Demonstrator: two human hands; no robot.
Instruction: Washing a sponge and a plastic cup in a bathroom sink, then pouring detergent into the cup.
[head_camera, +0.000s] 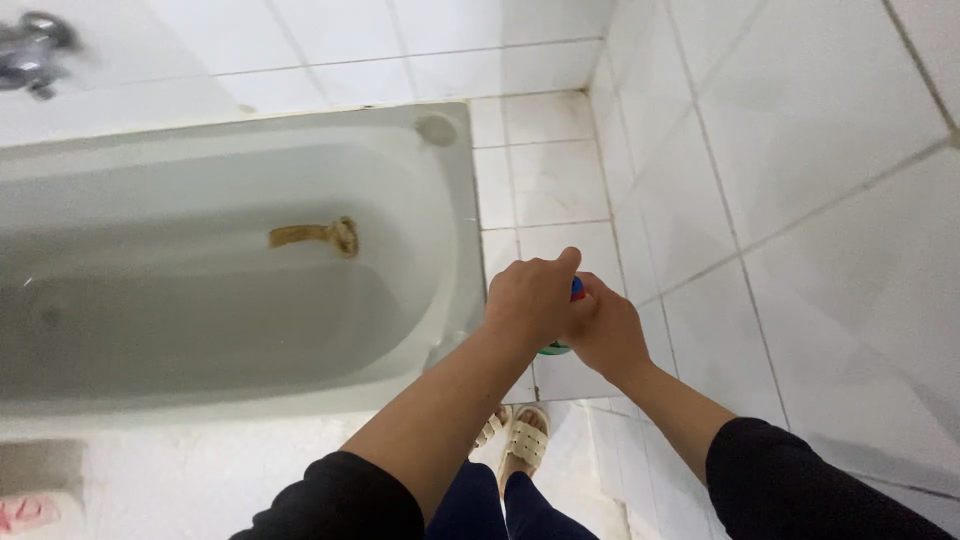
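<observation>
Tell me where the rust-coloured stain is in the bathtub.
In the head view, the rust-coloured stain sits on the bathtub floor, left of centre frame, well left of both hands.

One package only: small bottle (572, 300), blue top w/ green body, mostly hidden betw. both hands. Sits approx. 5 o'clock from the bathtub's corner. No labels, signs or screens visible.

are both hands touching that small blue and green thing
Touching. The head view shows the left hand and right hand closed around the small blue and green object, hiding most of it.
</observation>
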